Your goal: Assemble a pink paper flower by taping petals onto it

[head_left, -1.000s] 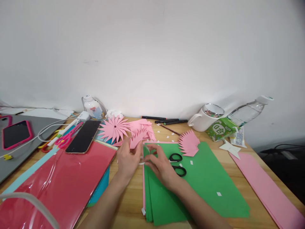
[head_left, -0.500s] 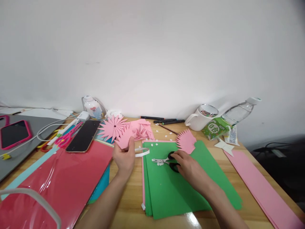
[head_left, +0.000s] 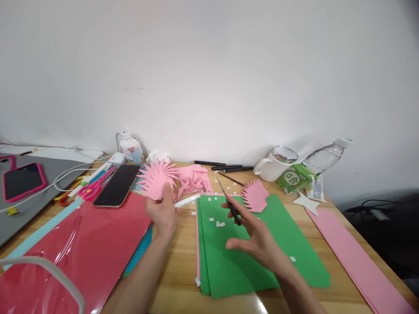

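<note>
My left hand is closed around a pink spiky-edged paper piece, and a white paper strip sticks out to the right of the same hand. Above the green paper stack, my right hand has a pair of black-handled scissors hooked on its fingers, tips pointing up and away, thumb apart. Another fan-like pink piece lies at the stack's far edge. Small white paper bits are scattered on the green paper. Behind my left hand is a heap of folded pink paper.
At left are red sheets in plastic, a black phone and pink scissors. Along the wall stand a white bottle, markers, a white mug, a green box and a water bottle. Pink strips lie right.
The scissors have come up off the green paper in my right hand and now point away. My left hand has moved slightly left with the pink piece and white strip.
</note>
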`<state>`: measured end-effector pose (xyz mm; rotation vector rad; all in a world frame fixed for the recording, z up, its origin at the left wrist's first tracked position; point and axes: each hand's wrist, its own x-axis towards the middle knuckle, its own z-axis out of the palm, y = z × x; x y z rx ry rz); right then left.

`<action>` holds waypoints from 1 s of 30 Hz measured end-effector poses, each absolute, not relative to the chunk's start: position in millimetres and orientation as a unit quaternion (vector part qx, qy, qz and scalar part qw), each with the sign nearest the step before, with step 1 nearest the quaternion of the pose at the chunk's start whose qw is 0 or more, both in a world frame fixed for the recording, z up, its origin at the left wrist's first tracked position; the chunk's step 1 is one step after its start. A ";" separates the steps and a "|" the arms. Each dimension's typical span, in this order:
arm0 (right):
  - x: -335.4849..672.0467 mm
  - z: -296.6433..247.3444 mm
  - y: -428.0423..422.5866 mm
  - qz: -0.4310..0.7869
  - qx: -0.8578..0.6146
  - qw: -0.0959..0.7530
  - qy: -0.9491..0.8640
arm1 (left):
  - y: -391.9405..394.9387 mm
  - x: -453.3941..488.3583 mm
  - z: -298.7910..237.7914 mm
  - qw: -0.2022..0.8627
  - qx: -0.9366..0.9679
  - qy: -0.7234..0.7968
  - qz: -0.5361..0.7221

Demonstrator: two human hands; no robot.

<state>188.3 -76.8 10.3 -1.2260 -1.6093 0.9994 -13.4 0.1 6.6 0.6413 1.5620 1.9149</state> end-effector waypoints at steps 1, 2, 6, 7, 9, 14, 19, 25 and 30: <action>178.9 9.9 -76.3 0.402 -0.499 0.453 -0.620 | 0.0 -13.2 6.4 0.293 0.236 0.583 0.720; 170.3 9.5 -75.3 0.411 -0.501 0.488 -0.584 | -0.1 -12.9 6.3 0.292 0.236 0.582 0.721; 151.3 11.3 -69.7 0.568 -0.401 0.601 -0.395 | 0.9 -12.7 5.2 0.262 0.251 0.594 0.718; 150.6 12.9 -68.9 0.606 -0.372 0.612 -0.347 | 1.4 -12.9 4.6 0.256 0.253 0.596 0.718; 152.0 15.7 -68.7 0.666 -0.323 0.610 -0.284 | 2.3 -13.4 3.2 0.249 0.256 0.597 0.718; 154.7 11.3 -72.7 0.644 -0.327 0.587 -0.366 | 1.8 -13.3 0.6 0.238 0.275 0.588 0.723; 145.2 0.6 -72.5 0.451 -0.497 0.499 -0.548 | 1.3 -12.5 -0.1 0.228 0.272 0.592 0.723; 128.2 2.6 -71.3 0.341 -0.576 0.384 -0.636 | 0.3 -12.6 1.0 0.224 0.269 0.593 0.725; 116.3 12.0 -71.2 0.315 -0.586 0.347 -0.661 | -3.4 -11.0 5.7 0.242 0.274 0.601 0.711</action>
